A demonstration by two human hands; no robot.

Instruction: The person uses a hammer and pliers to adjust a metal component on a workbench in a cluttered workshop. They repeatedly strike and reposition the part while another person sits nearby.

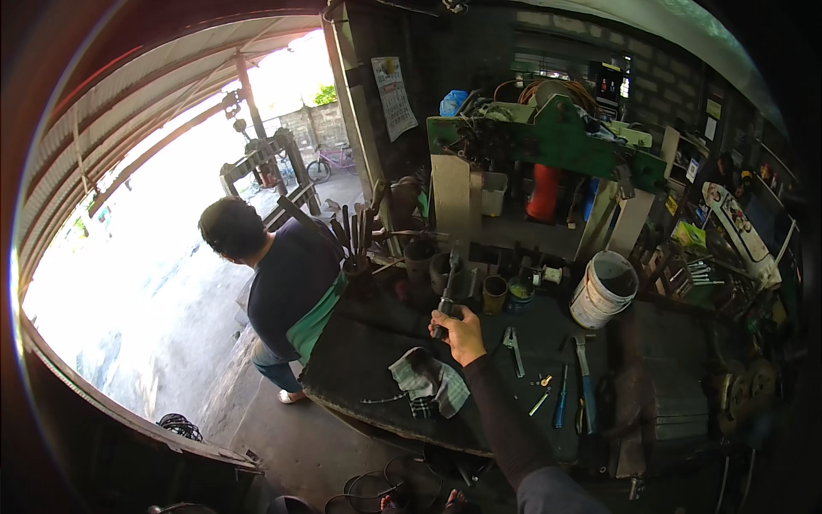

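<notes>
- R hand (462, 337) gripping 1 dark-hdl tool (446, 302)
- L hand not showing, can't tell state
- 1 hammer (586, 377), 1 cloth (431, 381) lying on surface (342, 373)

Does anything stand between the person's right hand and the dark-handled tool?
Nothing visible does: the right hand grips the dark-handled tool directly. The checkered cloth lies apart on the workbench, left of the forearm, not between them.

Left head fisheye, close above bench (342, 368), looks down and forward over it, wide enough to catch yard (171, 334) at left, feet (455, 496) at bottom.
</notes>
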